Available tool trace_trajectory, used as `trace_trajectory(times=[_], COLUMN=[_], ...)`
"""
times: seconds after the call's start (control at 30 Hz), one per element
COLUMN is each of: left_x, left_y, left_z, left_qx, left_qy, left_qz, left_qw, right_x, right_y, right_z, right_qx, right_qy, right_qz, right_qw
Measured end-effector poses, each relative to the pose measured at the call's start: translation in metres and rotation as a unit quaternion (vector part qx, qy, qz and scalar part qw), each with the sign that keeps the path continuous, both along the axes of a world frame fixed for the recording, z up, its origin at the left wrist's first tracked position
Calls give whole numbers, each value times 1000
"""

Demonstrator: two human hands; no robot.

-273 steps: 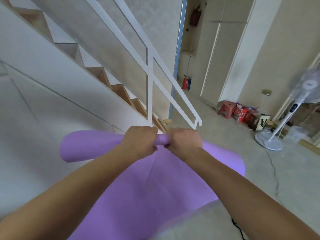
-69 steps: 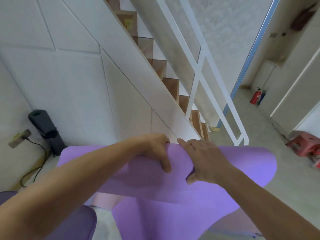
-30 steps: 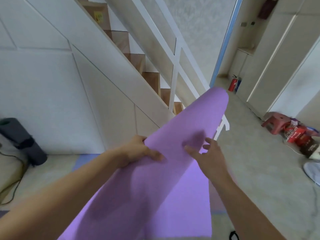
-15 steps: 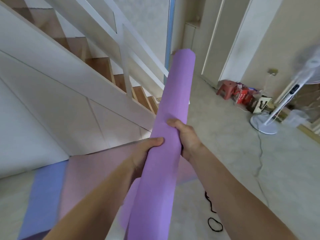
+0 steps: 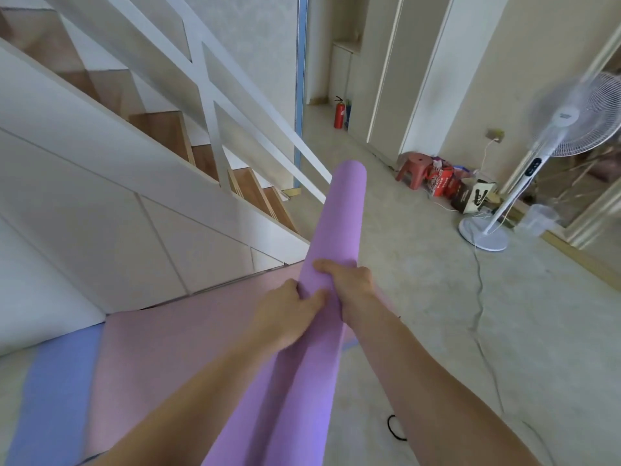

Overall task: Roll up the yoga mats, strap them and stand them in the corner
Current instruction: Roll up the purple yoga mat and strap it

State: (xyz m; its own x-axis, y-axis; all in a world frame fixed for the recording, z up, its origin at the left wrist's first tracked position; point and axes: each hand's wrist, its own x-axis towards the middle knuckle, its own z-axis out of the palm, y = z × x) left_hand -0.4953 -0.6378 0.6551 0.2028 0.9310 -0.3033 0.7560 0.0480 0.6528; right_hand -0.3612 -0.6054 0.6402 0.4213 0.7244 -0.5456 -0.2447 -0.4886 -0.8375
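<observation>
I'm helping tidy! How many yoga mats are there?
3: a rolled purple mat in the left hand and right hand, a pink mat flat on the floor, a blue mat flat beside it. Others may be hidden.

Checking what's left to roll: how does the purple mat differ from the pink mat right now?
The purple mat is rolled into a tube; the pink mat lies flat and unrolled. The purple mat slants upward, gripped by the left hand and right hand; the pink mat rests on the floor with no hand on it. Neither shows a strap.
</observation>
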Motion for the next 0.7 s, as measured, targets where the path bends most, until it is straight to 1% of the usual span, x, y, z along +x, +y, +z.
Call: trace_trajectory(times=[0.03,0.07,0.1,0.13,0.17,0.23,0.27,0.33,0.4,0.43,0.47,0.5,0.53,0.57,0.63,0.67,0.7], left_x=[1,1,1,1,-1,-8,-13,-18,-18,-17,-15,-13,-12,-10,-4,1,7], left_y=[-10,-21,-28,-33,-35,-36,-35,-37,-40,-41,-41,-40,-39,-36,-33,-32,-35], left_z=[-7,-12,-19,-23,-27,-24,-20,-19,-24,-29,-34,-38,-39,-36,-31,-28,-23], left_qx=[-37,-61,-65,-66,-73,-111,-132,-168,-201,-225,-250,-265,-271,-262,-214,-189,-171], left_qy=[-26,-29,-36,-75,-149,-282,-319,-367,-407,-428,-444,-442,-427,-385,-237,-169,-126], left_qz=[-23,-48,-54,-36,-7,19,8,-6,2,11,12,10,1,-4,-12,-23,-40], left_qw=[999,997,996,994,986,953,938,915,891,875,861,857,863,885,948,967,976], right_x=[-3,-6,-9,-11,-11,-1,7,23,31,33,34,32,32,32,27,23,16], right_y=[-1,-2,-4,-9,-13,-22,-26,-31,-35,-35,-34,-31,-27,-25,-20,-20,-21], right_z=[-3,-6,-10,-13,-16,-19,-17,-13,-7,-7,-7,-6,-9,-10,-14,-16,-19], right_qx=[-10,-19,-24,-30,-29,-17,-12,6,28,32,31,24,12,0,-28,-41,-48], right_qy=[-9,-10,-8,-3,4,28,47,105,173,183,171,150,118,69,-53,-95,-111], right_qz=[-6,-5,2,19,35,70,95,136,148,148,141,120,90,66,49,48,41], right_qw=[1000,1000,1000,999,999,997,994,985,973,971,975,981,989,995,997,993,992])
